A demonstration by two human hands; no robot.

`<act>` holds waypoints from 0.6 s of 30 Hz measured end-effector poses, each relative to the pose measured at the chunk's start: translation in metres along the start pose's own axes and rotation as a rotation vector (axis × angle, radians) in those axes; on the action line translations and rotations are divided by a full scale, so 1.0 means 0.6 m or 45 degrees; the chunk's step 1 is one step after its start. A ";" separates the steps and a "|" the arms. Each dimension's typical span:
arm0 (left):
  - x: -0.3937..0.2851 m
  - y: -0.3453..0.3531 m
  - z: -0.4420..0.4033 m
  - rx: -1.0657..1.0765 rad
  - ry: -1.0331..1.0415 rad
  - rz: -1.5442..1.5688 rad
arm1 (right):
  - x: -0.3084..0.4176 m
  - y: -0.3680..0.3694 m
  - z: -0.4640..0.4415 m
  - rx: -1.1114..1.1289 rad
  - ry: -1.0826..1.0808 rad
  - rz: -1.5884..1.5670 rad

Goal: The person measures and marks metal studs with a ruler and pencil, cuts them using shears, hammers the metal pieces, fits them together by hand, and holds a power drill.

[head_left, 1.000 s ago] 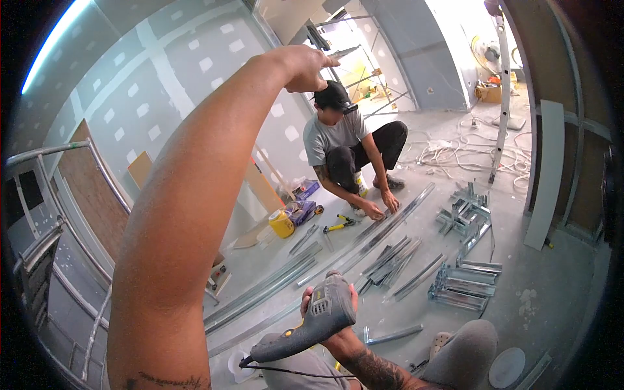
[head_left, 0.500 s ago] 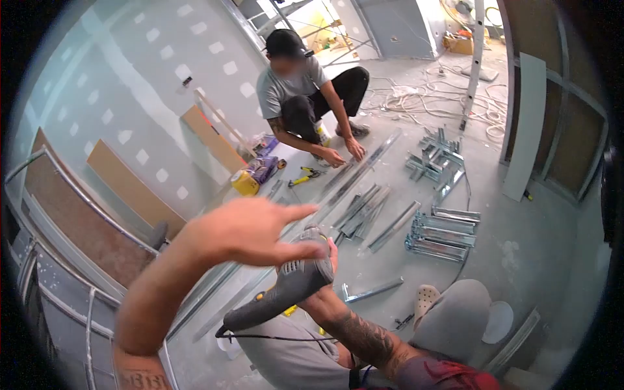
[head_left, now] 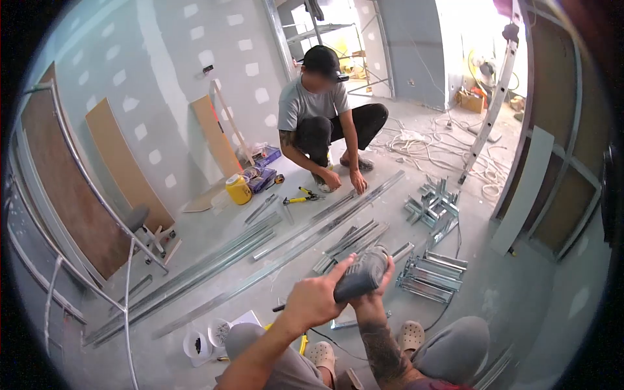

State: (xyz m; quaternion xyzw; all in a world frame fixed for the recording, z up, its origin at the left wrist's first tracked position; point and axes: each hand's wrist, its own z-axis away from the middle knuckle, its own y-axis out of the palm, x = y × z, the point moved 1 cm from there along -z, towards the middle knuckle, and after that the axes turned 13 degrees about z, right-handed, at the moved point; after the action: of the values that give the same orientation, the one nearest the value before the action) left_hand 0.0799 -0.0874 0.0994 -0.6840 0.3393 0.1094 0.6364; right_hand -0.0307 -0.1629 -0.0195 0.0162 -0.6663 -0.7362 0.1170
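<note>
I hold a dark grey corded power tool in front of my knees; its exact kind is unclear at this angle. My left hand closes around its rear part, thumb along the near side. From the right, my right hand wraps the tool's other side, its fingers partly hidden behind the body. Beyond the tool lie several short metal channel pieces. A stack of bent metal brackets rests on the floor to the right of my hands.
A co-worker squats ahead, hands at long metal profiles. Near them are a yellow container and yellow-handled pliers. White tubs stand by my left knee. A metal frame is at left, a ladder at right.
My left hand has come down from its raised, spread-finger position and now grips the tool. The tool has moved right and lower, and the view has shifted. The co-worker still squats by the profiles.
</note>
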 end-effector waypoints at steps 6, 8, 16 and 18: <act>0.057 0.038 0.022 -0.147 0.051 0.288 | 0.006 -0.007 0.000 -0.173 -0.124 0.271; 0.056 0.036 0.026 -0.133 0.062 0.273 | 0.002 0.005 0.004 -0.145 -0.131 0.272; 0.069 0.019 0.060 -0.219 0.075 0.256 | -0.043 0.019 0.014 -0.059 -0.011 0.201; 0.066 0.013 0.063 -0.220 0.057 0.245 | -0.044 0.032 0.021 -0.113 -0.015 0.156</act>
State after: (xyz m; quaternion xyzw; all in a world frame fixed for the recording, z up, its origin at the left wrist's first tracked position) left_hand 0.1150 -0.0643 0.0638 -0.7029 0.4068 0.1833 0.5540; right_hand -0.0046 -0.1472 -0.0029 -0.0343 -0.6336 -0.7565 0.1586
